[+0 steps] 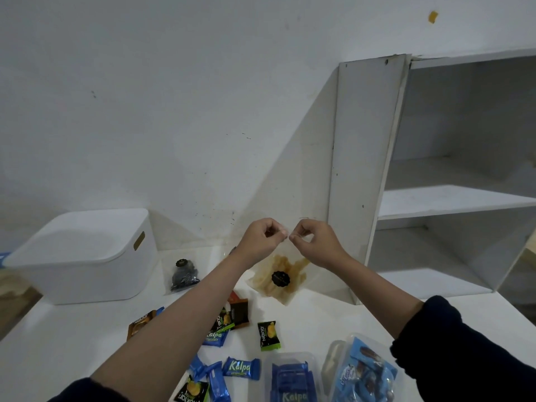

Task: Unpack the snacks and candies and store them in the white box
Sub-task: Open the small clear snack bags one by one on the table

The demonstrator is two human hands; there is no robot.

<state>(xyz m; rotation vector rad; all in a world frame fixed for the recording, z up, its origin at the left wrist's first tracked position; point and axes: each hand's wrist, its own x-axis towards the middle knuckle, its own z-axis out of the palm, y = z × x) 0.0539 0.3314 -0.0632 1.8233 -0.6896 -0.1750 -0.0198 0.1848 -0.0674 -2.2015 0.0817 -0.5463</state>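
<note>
A clear plastic bag of golden-brown snacks (278, 278) with a black round label hangs above the table. My left hand (262, 242) and my right hand (314, 242) pinch its top edge side by side. The white box (87, 256) stands at the back left with its lid on. Loose on the table lie blue Kalpa candies (241, 368), green Nextar packets (269, 335), a brown Nextar packet (142, 324) and a clear bag of dark snacks (184, 275).
Two clear plastic tubs with blue wrapped sweets (293, 378) (364, 372) sit at the table's near edge. A white open shelf unit (452, 201) stands at the right, against the wall. The white table (333, 317) runs from the box to the shelf.
</note>
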